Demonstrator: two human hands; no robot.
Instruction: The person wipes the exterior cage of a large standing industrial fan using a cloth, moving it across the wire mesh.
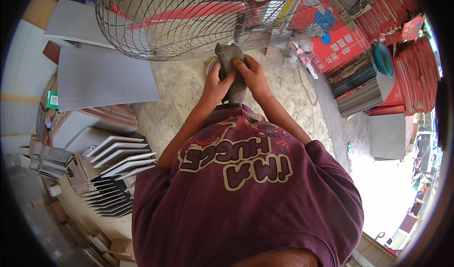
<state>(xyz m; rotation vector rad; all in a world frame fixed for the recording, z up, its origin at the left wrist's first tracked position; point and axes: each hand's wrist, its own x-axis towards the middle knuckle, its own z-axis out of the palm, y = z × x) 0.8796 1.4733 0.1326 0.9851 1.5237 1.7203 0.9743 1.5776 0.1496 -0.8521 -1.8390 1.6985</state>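
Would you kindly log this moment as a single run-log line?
left hand: holds cloth | right hand: holds cloth | fan: just above cloth | floor: concrete

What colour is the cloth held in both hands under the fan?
Dull grey-brown cloth, plain with no pattern, seen in the head view.

Floor: bare grey concrete (179, 92), rough and stained. Far centre: large wire-caged fan (189, 16), red blades. Far left: big grey tile slabs (101, 75) lying flat, one more behind. Near left: white tiles (120, 155) racked on edge, cartons below. Far right: red cartons (343, 42) stacked high, a bundle of dark tiles (357, 84) beside them, teal basin (382, 58) on top. Single grey tile (388, 134) to the right. Hard daylight floods in near right, floor washed out there.
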